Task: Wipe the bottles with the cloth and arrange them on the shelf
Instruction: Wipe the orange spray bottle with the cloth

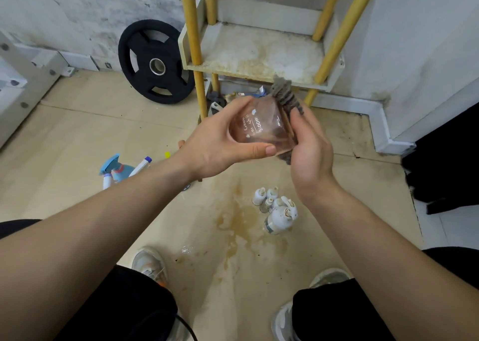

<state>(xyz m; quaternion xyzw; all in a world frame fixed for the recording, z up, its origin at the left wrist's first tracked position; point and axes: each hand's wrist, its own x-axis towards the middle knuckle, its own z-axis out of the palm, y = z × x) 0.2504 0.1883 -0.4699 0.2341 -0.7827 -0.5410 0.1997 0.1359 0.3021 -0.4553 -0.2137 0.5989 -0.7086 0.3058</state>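
The left hand (220, 143) gripped a clear pinkish bottle (259, 128) with white lettering, thumb under it and fingers curled over its top, holding it in the air in front of the lower shelf (259, 52). The right hand (308, 154) pressed a grey cloth (283, 91) against the bottle's right side. Its fingers seemed to cup round the cloth, though its thumb was hidden. On the stained floor (77, 133) below stood a cluster of small white bottles (277, 211). Blue spray bottles (119, 170) lay to the left, and a black weight plate (155, 63) leaned on the wall.
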